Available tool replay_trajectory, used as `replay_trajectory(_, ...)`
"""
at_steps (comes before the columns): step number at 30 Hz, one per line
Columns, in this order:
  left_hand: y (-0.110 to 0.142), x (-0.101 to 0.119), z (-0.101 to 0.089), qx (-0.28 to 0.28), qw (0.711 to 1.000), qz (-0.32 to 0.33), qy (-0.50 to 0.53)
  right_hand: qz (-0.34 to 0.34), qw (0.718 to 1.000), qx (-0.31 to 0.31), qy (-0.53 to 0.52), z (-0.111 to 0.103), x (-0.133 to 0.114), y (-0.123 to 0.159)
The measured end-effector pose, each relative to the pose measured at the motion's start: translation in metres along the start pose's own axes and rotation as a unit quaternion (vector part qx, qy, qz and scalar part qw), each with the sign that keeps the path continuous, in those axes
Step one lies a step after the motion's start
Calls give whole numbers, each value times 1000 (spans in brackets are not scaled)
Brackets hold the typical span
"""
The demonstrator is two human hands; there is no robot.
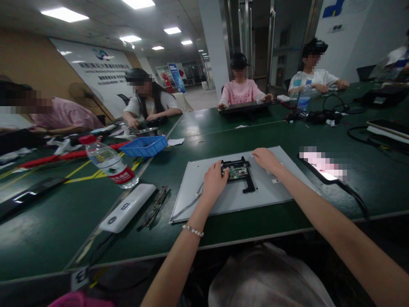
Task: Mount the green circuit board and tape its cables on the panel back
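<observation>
A flat grey display panel (pixel 217 202) lies on the green table in front of me. On it sits a black plastic bracket (pixel 249 181) with a green circuit board (pixel 238 171) in it. My left hand (pixel 214 181) is closed on the bracket's left side, its thumb at the board's edge. To the right of the bracket, my right hand (pixel 266 160) is over the panel's upper part, fingers together and bent down; whatever they hold, if anything, is hidden. A thin cable (pixel 191 204) runs from under my left hand to the panel's lower left corner.
Left of the panel are a white power bank (pixel 129 208), eyeglasses (pixel 155 207), a water bottle (pixel 110 164) and a blue tray (pixel 145 147). A lit phone (pixel 322 166) with a cable lies right. Several people sit around the table; one handles a dark flat panel (pixel 244 107).
</observation>
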State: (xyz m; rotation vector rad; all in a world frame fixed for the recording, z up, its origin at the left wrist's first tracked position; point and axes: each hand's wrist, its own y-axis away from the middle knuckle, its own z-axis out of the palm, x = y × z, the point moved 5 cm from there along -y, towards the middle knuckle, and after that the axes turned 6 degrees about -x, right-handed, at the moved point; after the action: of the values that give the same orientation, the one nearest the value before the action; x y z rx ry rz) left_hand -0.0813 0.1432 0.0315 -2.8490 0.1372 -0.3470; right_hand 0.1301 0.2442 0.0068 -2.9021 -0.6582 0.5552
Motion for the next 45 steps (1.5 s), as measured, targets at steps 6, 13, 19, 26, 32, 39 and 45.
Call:
replay_trajectory(6, 0, -3, -2, 1, 1000, -2, -3, -19, 1000, 18, -13, -2, -1, 3)
replay_trajectory(13, 0, -1, 5, -31, 999, 10, -6, -27, 1000, 8, -1, 2, -2, 4)
replay_trajectory(19, 2, 3, 9, -55, 998, 26, -27, -21, 1000, 4, -3, 5, 1, 4)
replay_trajectory(26, 2, 2, 10, -55, 998, 28, -32, -27, 1000, 17, 0, 3, 3, 4)
replay_trajectory(32, 0, -1, 13, -42, 999, 26, -8, -47, 998, 36, 9, -4, 7, 6)
replay_trajectory(39, 0, -3, 13, -7, 999, 37, 17, -49, 995, -7, 88, 1, 2, -1)
replay_trajectory(45, 0, 2, 3, 36, 996, 72, 33, -36, 995, 5, 95, 0, 0, -2)
